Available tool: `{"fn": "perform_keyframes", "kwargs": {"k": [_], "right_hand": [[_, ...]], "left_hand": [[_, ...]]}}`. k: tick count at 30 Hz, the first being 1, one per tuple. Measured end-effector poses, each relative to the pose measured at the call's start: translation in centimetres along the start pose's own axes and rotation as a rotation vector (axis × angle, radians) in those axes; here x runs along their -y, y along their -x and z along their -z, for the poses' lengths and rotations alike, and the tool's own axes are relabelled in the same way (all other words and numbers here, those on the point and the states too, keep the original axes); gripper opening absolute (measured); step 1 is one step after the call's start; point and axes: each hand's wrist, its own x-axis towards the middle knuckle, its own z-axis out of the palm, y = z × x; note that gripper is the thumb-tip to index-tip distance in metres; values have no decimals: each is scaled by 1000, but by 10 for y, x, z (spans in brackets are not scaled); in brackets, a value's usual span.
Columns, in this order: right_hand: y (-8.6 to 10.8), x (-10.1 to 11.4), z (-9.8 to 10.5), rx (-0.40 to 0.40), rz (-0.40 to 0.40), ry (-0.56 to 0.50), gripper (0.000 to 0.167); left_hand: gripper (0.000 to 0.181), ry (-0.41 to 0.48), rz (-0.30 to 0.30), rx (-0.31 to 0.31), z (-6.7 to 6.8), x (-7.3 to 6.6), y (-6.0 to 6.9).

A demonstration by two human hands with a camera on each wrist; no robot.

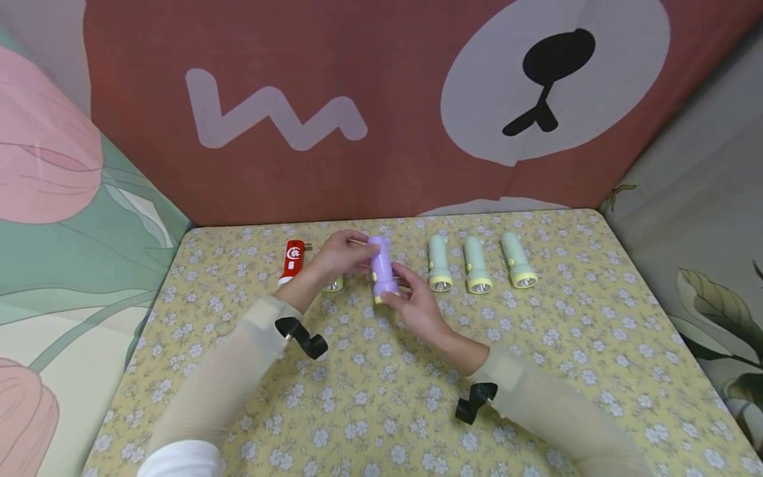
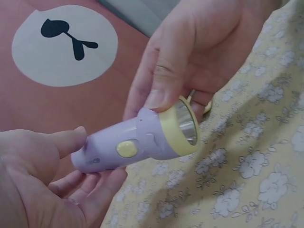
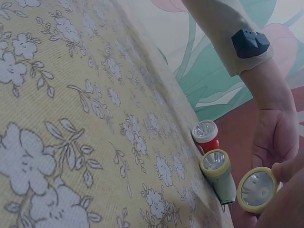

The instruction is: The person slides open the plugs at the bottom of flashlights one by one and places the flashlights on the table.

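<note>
A purple flashlight (image 1: 381, 265) with a yellow lens ring and a yellow switch (image 2: 127, 149) is held by both hands above the table. My left hand (image 1: 341, 256) grips its tail end between thumb and fingers. At the lens end, my right hand (image 1: 422, 310) pinches the head, the thumb on top in the left wrist view. The clear lens (image 3: 258, 189) faces the right wrist camera. Near my left wrist lie a red flashlight (image 1: 293, 257) and a pale green flashlight (image 3: 222, 178), the latter mostly covered by that hand in the head view.
To the right, three pale green flashlights (image 1: 438, 258) with yellow rings lie in a row, lenses toward me. A yellow floral cloth (image 1: 381, 411) covers the table. Behind its far edge stands a reddish-brown printed backdrop (image 1: 393, 159); patterned drapes flank both sides.
</note>
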Motion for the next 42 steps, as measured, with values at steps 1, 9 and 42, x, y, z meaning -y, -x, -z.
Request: {"fn": "perform_keyframes", "kwargs": {"k": [1, 9, 42], "right_hand": [[-1, 0, 0, 5, -4, -3, 62], [-1, -2, -1, -9, -7, -36, 61], [-4, -2, 1, -37, -8, -45, 63]], "left_hand": [[47, 9, 1, -4, 0, 1, -1], [44, 76, -31, -23, -2, 3, -1], [33, 12, -257, -123, -14, 6, 5]]}}
